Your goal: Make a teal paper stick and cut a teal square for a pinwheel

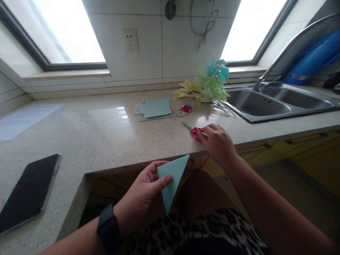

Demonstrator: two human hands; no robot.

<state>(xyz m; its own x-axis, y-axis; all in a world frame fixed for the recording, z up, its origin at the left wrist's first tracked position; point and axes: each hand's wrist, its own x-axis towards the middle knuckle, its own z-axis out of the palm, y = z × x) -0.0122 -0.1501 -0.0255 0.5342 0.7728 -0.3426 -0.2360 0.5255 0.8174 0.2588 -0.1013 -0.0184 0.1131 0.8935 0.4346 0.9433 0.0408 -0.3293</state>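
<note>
A folded light-blue paper triangle [175, 171] is pinched in my left hand [145, 187], thumb on top, just in front of the counter's edge. One of its points faces down toward my lap and another up to the right. My right hand [219, 144] is at the counter's front edge, its fingers closed on the red handle of a small pair of scissors [196, 134]. The scissors lie on the counter, blades toward the back left. Part of the handle is hidden by my fingers.
Behind the scissors are a stack of light-blue paper [156, 107], a thin stick [159, 118] and a small red box [186, 108]. Several paper pinwheels [209, 86] lie by the steel sink [248, 115]. A dark tablet [29, 191] and printed sheets [26, 118] occupy the left side.
</note>
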